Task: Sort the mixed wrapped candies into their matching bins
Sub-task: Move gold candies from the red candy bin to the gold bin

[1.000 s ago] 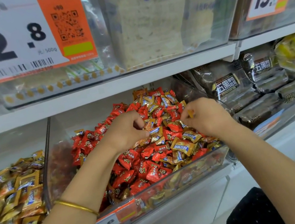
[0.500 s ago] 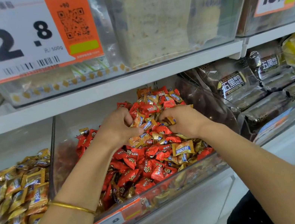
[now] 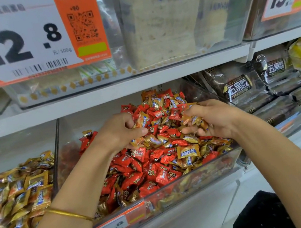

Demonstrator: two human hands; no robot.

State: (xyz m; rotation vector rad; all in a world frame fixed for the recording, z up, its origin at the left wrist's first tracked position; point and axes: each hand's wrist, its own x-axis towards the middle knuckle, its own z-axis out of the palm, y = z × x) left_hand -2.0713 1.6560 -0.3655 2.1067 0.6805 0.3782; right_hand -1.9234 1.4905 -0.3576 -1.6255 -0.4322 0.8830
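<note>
A clear middle bin (image 3: 179, 191) holds a heap of red wrapped candies (image 3: 146, 173) with gold wrapped candies (image 3: 188, 151) mixed in. My left hand (image 3: 117, 132) sits over the heap, its fingers curled round a few gold candies. My right hand (image 3: 214, 117) is beside it on the right, gripping several gold candies in its curled fingers. The left bin (image 3: 55, 150) is filled with gold wrapped candies (image 3: 17, 195) only.
A white shelf (image 3: 102, 96) runs just above the bins, carrying clear boxes and a large 12.8 price tag (image 3: 18, 40). Dark packaged bread (image 3: 242, 89) fills the bin on the right. A gold bangle (image 3: 69, 214) circles my left wrist.
Both hands have shifted toward the back of the red heap and now hold more gold candies. The view has moved closer to the bins.
</note>
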